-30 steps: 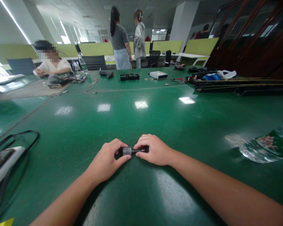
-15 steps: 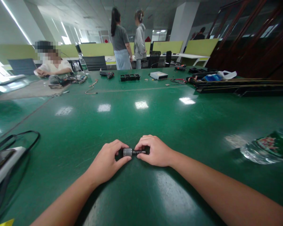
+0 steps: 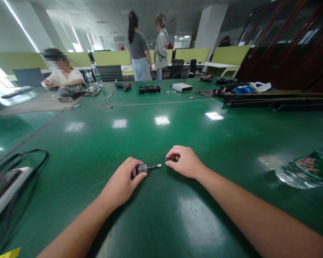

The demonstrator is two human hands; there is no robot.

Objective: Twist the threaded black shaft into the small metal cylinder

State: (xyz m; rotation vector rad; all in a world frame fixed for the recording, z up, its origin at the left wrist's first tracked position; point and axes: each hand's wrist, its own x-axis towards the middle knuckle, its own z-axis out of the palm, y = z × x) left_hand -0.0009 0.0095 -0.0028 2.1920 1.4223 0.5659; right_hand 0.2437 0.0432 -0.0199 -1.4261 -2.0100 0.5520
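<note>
Between the thumb and fingers of my left hand (image 3: 126, 181) is a grey metal cylinder (image 3: 142, 168), whose thin dark shaft (image 3: 154, 167) with a bright tip points right. My right hand (image 3: 185, 162) is up and to the right of that tip, pinching a small dark coiled spring (image 3: 169, 160). A short gap separates the spring from the shaft. Both hands are low over the green table (image 3: 140, 139).
At the right lies a clear bottle (image 3: 307, 168). A white-edged device (image 3: 10, 190) with a black strap is at the left. Tools, a black rack (image 3: 149, 89) and a white box (image 3: 182, 87) stand far back. A person (image 3: 63, 73) sits across; others stand behind.
The spring has come off the shaft with my right hand, which moved up and right. My left hand shifted slightly left, still holding the cylinder.
</note>
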